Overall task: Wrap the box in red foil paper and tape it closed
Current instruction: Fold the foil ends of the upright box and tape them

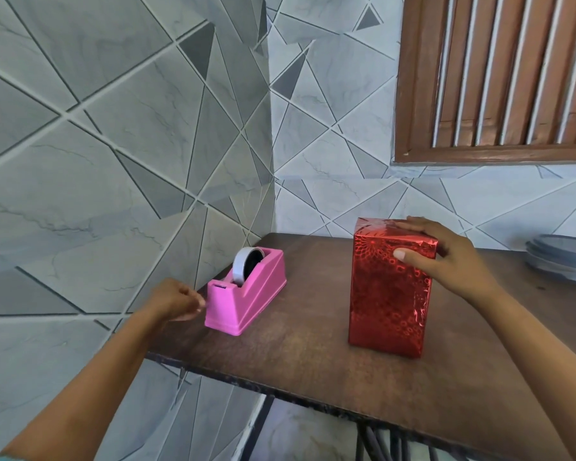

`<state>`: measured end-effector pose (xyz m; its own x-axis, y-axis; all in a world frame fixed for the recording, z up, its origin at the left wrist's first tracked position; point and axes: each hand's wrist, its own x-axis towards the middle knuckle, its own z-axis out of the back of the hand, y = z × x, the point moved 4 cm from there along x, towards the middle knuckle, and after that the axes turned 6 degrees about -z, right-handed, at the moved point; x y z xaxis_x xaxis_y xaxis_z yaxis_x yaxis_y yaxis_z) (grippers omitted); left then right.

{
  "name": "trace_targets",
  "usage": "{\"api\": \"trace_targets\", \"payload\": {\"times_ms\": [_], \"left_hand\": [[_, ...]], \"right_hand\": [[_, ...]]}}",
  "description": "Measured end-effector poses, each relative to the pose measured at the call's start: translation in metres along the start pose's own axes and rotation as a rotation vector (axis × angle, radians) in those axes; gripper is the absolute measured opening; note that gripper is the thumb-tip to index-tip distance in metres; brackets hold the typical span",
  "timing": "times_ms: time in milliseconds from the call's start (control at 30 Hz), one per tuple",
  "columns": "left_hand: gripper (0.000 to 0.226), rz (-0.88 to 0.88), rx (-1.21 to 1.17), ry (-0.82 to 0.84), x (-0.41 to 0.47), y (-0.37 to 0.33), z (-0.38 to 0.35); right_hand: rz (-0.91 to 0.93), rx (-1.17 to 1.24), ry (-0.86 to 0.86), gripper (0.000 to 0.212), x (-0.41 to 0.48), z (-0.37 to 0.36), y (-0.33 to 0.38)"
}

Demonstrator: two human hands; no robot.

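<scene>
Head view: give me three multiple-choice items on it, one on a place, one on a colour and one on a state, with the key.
1. Where does the tape dispenser stand relative to the wrapped box?
A) to its left, apart from it
B) on top of it
C) behind it, touching it

2. What colour is the tape dispenser's body?
A) blue
B) pink
C) green

3. What is the right hand doing?
A) holding scissors
B) nothing, it is out of view
C) gripping the top end of the wrapped box

Key:
1 A: bare table shows between the two.
2 B: the whole casing is pink.
3 C: the fingers lie over the top and the thumb presses the front face.
</scene>
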<state>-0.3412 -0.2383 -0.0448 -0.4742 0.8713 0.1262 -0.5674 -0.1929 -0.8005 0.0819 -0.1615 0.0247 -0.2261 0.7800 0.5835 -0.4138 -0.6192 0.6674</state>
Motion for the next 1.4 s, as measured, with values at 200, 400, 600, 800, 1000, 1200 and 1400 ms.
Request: {"api": "trace_targets", "payload": {"times_ms": [200, 400, 600, 800, 1000, 1200, 1400], "left_hand": [[0.008, -0.34, -0.313, 0.039, -0.013, -0.093, 0.022], [0.009, -0.496, -0.569, 0.367, -0.02, -0.223, -0.048], [0.005, -0.487, -0.382, 0.57, -0.019, -0.285, -0.123], [0.007, -0.441, -0.215, 0.747, -0.013, -0.293, -0.149], [0.015, -0.412, -0.078, 0.798, -0.009, -0.3, -0.157], [0.024, -0.372, 0.116, 0.801, -0.007, -0.305, -0.164], [0.018, -0.365, 0.427, 0.841, -0.012, -0.317, -0.172]], "right_hand": [[-0.008, -0.026, 0.021, 0.063, 0.003, 0.0, 0.002], [-0.03, -0.008, 0.037, 0.065, 0.0, 0.005, 0.001], [-0.059, -0.036, 0.028, 0.076, -0.001, 0.005, 0.0], [-0.077, 0.003, 0.017, 0.109, -0.001, 0.005, -0.008], [-0.067, 0.008, 0.024, 0.121, 0.001, 0.001, -0.009], [-0.075, 0.008, 0.015, 0.121, 0.002, -0.001, -0.012], [-0.086, -0.034, 0.013, 0.116, 0.001, -0.002, -0.011]]}}
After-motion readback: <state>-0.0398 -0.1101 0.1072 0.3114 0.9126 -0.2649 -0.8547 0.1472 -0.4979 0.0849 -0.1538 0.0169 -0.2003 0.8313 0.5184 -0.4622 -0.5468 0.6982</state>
